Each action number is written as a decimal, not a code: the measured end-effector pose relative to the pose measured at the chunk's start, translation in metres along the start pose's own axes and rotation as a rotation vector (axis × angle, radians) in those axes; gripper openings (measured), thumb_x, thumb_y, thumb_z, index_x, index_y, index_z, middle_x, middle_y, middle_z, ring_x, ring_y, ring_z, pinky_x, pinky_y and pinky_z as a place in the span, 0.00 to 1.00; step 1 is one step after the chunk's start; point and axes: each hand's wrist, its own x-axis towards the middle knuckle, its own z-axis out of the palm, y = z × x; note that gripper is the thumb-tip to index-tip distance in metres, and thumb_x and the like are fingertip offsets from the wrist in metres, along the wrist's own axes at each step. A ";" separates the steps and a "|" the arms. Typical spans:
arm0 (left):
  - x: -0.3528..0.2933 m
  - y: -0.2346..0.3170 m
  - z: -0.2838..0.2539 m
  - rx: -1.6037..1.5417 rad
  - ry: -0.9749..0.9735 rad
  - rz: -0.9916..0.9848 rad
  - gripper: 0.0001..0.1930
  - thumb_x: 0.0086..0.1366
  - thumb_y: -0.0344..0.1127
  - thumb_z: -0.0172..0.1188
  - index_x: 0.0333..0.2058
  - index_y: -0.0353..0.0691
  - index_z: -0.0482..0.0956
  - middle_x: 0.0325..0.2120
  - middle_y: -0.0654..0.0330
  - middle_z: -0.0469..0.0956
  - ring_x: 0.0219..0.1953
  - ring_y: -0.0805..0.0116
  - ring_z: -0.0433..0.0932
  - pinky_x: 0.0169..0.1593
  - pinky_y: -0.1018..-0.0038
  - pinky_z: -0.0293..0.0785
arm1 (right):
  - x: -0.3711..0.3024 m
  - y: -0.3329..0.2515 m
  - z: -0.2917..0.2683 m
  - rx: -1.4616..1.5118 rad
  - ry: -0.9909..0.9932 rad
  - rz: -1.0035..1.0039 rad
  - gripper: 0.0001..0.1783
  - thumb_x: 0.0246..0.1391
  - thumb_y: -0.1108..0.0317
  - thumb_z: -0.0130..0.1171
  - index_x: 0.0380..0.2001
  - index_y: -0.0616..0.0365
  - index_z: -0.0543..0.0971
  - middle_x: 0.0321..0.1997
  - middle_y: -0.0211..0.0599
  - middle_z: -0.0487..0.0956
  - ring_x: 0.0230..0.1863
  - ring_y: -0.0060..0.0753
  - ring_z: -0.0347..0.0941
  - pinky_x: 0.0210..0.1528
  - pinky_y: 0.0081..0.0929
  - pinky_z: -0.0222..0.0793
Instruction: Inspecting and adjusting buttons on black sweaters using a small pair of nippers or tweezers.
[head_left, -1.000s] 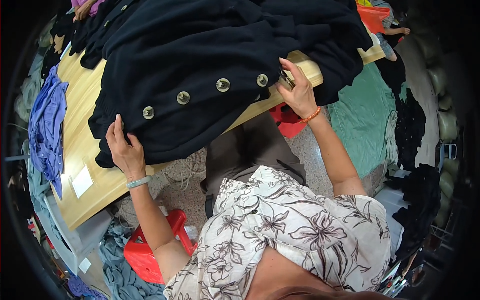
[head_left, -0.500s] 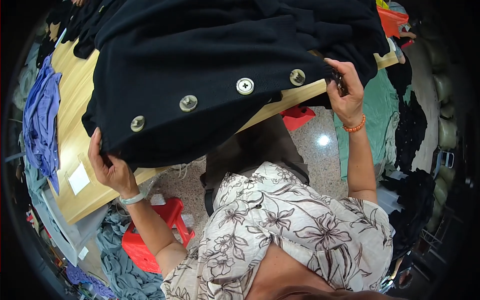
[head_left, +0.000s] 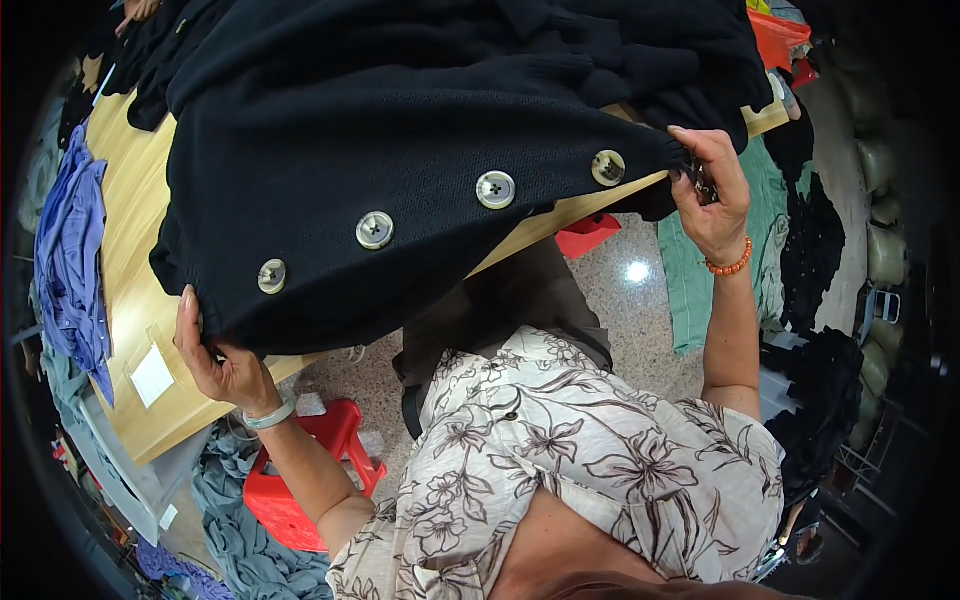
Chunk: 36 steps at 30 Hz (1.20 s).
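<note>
A black knitted cardigan (head_left: 330, 150) is stretched between my hands over the wooden table. Along its front band runs a row of large buttons; the one nearest the middle (head_left: 495, 189) is pale-rimmed and grey. My left hand (head_left: 228, 365) grips the cardigan's near left corner, thumb on top and fingers tucked beneath. At the right end of the band, my right hand (head_left: 715, 195) pinches the gathered edge. Something dark and shiny shows within the curl of my right fingers, too small to make out.
The table's edge (head_left: 165, 420) runs below the cardigan. More black garments (head_left: 640, 60) are heaped behind. Purple clothing (head_left: 75, 250) hangs at the left. A red stool (head_left: 300, 500) stands by my left arm, and green cloth (head_left: 690, 270) lies to the right. Another person's hand (head_left: 138, 10) appears top left.
My right hand has moved right and slightly down, and my left hand slightly down and left. The button band is pulled straighter, with its buttons facing up more.
</note>
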 end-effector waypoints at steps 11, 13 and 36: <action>0.001 0.006 0.001 0.056 0.043 0.001 0.28 0.53 0.07 0.45 0.53 0.30 0.78 0.51 0.47 0.80 0.55 0.52 0.79 0.63 0.63 0.70 | -0.008 0.004 0.004 0.037 -0.046 0.027 0.21 0.52 0.80 0.61 0.52 0.63 0.79 0.45 0.39 0.76 0.39 0.27 0.73 0.40 0.21 0.69; 0.000 0.006 0.001 0.042 0.046 0.010 0.29 0.52 0.07 0.45 0.53 0.31 0.77 0.52 0.47 0.80 0.56 0.51 0.78 0.64 0.63 0.70 | -0.012 0.006 0.004 0.055 -0.048 0.057 0.20 0.54 0.79 0.61 0.52 0.64 0.79 0.45 0.38 0.76 0.38 0.26 0.71 0.39 0.20 0.67; -0.022 -0.031 -0.023 0.275 -0.352 -0.019 0.30 0.54 0.13 0.43 0.56 0.33 0.77 0.55 0.49 0.78 0.56 0.49 0.75 0.61 0.62 0.68 | -0.031 0.020 0.024 0.075 -0.033 0.318 0.10 0.64 0.73 0.54 0.45 0.61 0.80 0.35 0.41 0.83 0.34 0.36 0.83 0.40 0.29 0.77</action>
